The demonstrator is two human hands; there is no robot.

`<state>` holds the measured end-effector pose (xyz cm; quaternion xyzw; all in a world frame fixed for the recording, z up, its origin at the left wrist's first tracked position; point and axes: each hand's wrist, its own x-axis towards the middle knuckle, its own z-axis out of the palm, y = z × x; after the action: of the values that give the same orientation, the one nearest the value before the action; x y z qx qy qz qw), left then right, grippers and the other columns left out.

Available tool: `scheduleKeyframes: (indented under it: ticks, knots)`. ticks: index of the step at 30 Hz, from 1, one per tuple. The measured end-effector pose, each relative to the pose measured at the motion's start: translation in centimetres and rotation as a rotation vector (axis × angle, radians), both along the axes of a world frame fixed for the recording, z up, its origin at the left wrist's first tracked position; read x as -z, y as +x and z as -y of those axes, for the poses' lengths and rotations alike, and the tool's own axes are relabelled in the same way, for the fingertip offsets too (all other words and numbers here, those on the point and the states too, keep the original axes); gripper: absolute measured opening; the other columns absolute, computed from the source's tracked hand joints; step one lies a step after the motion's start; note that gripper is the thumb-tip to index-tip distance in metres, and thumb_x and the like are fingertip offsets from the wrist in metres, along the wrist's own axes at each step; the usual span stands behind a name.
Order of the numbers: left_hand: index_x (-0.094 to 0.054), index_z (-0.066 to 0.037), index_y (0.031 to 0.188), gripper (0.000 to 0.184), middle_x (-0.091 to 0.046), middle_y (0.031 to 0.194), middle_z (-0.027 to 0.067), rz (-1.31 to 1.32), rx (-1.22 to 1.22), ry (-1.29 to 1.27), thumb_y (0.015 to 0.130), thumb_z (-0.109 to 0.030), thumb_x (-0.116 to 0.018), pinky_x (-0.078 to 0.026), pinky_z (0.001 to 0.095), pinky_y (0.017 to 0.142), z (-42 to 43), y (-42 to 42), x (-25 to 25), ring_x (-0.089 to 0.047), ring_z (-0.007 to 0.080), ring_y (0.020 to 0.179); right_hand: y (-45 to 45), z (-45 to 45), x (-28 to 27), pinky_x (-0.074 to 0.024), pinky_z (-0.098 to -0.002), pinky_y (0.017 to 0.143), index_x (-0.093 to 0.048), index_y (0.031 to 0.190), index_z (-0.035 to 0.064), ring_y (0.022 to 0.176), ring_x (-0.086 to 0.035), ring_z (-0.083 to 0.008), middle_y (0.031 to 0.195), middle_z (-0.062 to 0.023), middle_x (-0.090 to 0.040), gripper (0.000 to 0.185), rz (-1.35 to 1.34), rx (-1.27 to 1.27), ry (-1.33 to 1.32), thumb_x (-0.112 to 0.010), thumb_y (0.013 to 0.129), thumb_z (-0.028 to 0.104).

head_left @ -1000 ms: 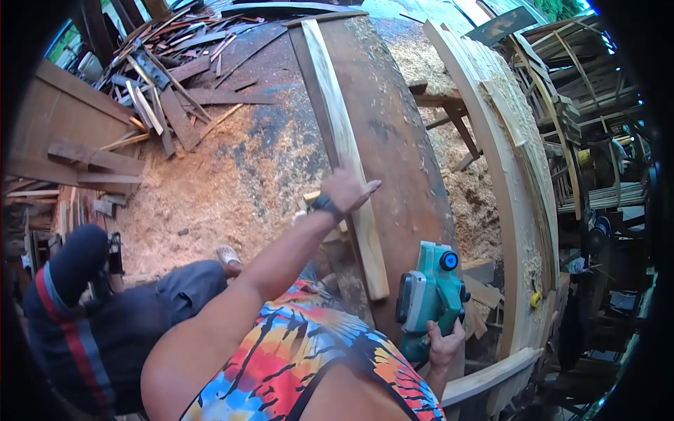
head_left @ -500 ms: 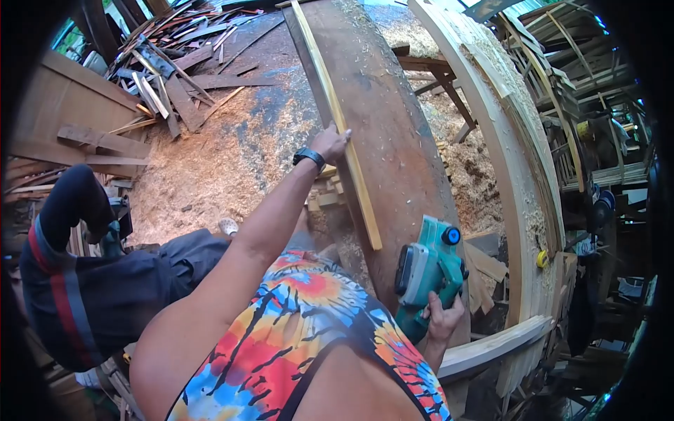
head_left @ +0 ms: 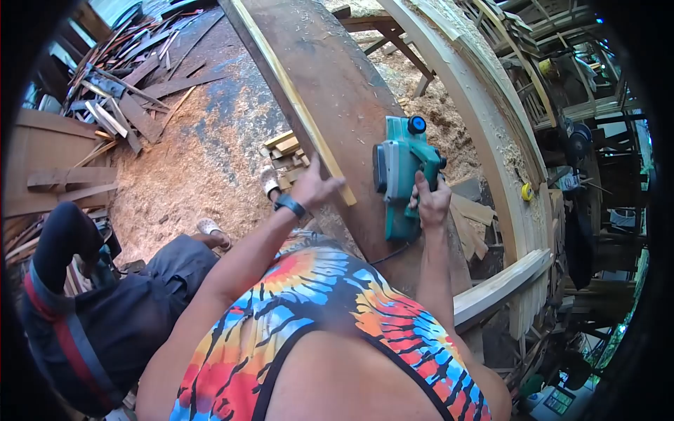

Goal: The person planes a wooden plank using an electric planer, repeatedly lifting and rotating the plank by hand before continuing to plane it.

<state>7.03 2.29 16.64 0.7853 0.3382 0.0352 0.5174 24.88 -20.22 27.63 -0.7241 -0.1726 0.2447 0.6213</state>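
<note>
A long narrow wooden strip (head_left: 298,105) lies along the left edge of a wide brown board (head_left: 344,91). My left hand (head_left: 316,189), with a dark watch on its wrist, is beside the strip's near end. Its fingers are apart, and one fingertip reaches the strip's edge. On the right part of the board stands a green power planer (head_left: 401,165), upright in view, with a dark cord at its near end. My right hand (head_left: 430,201) is closed round the planer's handle.
A person in a dark sleeve (head_left: 84,330) is at the left. Short wood blocks (head_left: 284,149) lie below the board's left edge, over shavings (head_left: 189,168). Scrap wood (head_left: 133,112) is piled at the back left. Long pale planks (head_left: 477,105) stretch along the right, with a yellow tape (head_left: 526,191).
The view has shifted, and the strip now has its near end farther left. My left hand has moved down along the strip and its fingers have spread. The planer stays in my right hand, now more upright.
</note>
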Motion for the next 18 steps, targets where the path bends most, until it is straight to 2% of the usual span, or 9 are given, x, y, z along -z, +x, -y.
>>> scheduleKeyframes:
  ticks: [1,2,5,9,10,13,14,17,18]
  knots:
    - [-0.006,0.010,0.157,0.120,-0.063,0.125,0.0355,0.004,0.046,-0.009,0.081,-0.048,-0.079,-0.052,0.0427,0.100,1.2,-0.2,-0.7,-0.066,0.0430,0.115,0.8,-0.9,0.2,-0.0440,-0.0253,0.043,-0.056,0.098,0.0060,0.047,-0.052,-0.0100,0.066,-0.0007,-0.055,0.038,-0.004,0.006,0.014,-0.075,0.093,0.038]
    - [-0.003,0.018,0.153,0.126,-0.062,0.123,0.0379,-0.147,0.094,-0.058,0.078,-0.045,-0.082,-0.053,0.0424,0.099,2.1,-0.3,-4.0,-0.066,0.0440,0.114,1.4,-1.7,0.4,-0.0440,-0.0255,0.043,-0.056,0.098,0.0060,0.046,-0.052,-0.0101,0.066,-0.0008,-0.055,0.039,-0.010,0.010,0.026,-0.076,0.093,0.039]
    - [0.001,0.022,0.149,0.130,-0.061,0.120,0.0402,-0.143,0.169,-0.132,0.077,-0.045,-0.084,-0.054,0.0429,0.097,2.6,0.1,-4.9,-0.066,0.0450,0.112,2.5,-3.1,0.9,-0.0438,-0.0253,0.042,-0.057,0.098,0.0059,0.046,-0.051,-0.0104,0.065,-0.0004,-0.054,0.040,-0.007,0.018,0.018,-0.075,0.093,0.041]
    - [0.004,0.025,0.146,0.126,-0.063,0.112,0.0417,-0.139,0.046,-0.087,0.084,-0.055,-0.071,-0.055,0.0442,0.091,2.4,1.2,-3.0,-0.067,0.0480,0.107,2.7,-3.2,1.0,-0.0438,-0.0248,0.042,-0.058,0.099,0.0064,0.046,-0.051,-0.0103,0.065,0.0002,-0.053,0.041,-0.018,0.009,-0.013,-0.073,0.093,0.044]
    - [0.000,0.026,0.146,0.117,-0.065,0.108,0.0401,-0.205,0.033,-0.060,0.088,-0.053,-0.065,-0.056,0.0463,0.089,2.5,1.4,-5.6,-0.068,0.0490,0.102,2.9,-3.0,1.1,-0.0438,-0.0248,0.042,-0.058,0.099,0.0065,0.046,-0.051,-0.0103,0.065,0.0001,-0.053,0.041,-0.016,0.003,-0.023,-0.073,0.094,0.044]
    - [-0.003,0.027,0.144,0.111,-0.066,0.103,0.0389,-0.325,0.036,0.038,0.088,-0.046,-0.064,-0.056,0.0490,0.086,2.8,2.3,-6.0,-0.069,0.0491,0.098,2.9,-3.0,0.9,-0.0441,-0.0250,0.043,-0.058,0.102,0.0061,0.046,-0.051,-0.0100,0.065,0.0002,-0.052,0.042,0.008,-0.006,-0.047,-0.072,0.094,0.045]
    - [0.002,0.028,0.143,0.111,-0.067,0.101,0.0380,-0.286,0.006,0.070,0.086,-0.039,-0.065,-0.057,0.0499,0.085,3.0,2.4,-5.1,-0.069,0.0487,0.093,2.9,-3.1,0.9,-0.0442,-0.0250,0.043,-0.058,0.102,0.0061,0.046,-0.051,-0.0100,0.065,0.0003,-0.052,0.043,0.021,-0.007,-0.046,-0.072,0.094,0.045]
    - [-0.001,0.027,0.143,0.111,-0.068,0.104,0.0358,-0.200,-0.099,0.033,0.083,-0.036,-0.069,-0.056,0.0471,0.087,3.0,1.4,-5.6,-0.068,0.0499,0.095,3.1,-3.3,1.0,-0.0442,-0.0250,0.042,-0.058,0.106,0.0057,0.045,-0.051,-0.0098,0.065,0.0003,-0.053,0.044,0.016,-0.009,-0.035,-0.073,0.093,0.046]
    - [-0.005,0.023,0.146,0.106,-0.067,0.108,0.0343,-0.174,-0.131,0.010,0.079,-0.025,-0.071,-0.056,0.0458,0.090,3.0,0.9,-6.3,-0.068,0.0483,0.099,3.2,-3.3,1.1,-0.0442,-0.0249,0.042,-0.059,0.106,0.0057,0.045,-0.051,-0.0097,0.065,0.0003,-0.053,0.045,0.006,-0.006,-0.037,-0.073,0.093,0.046]
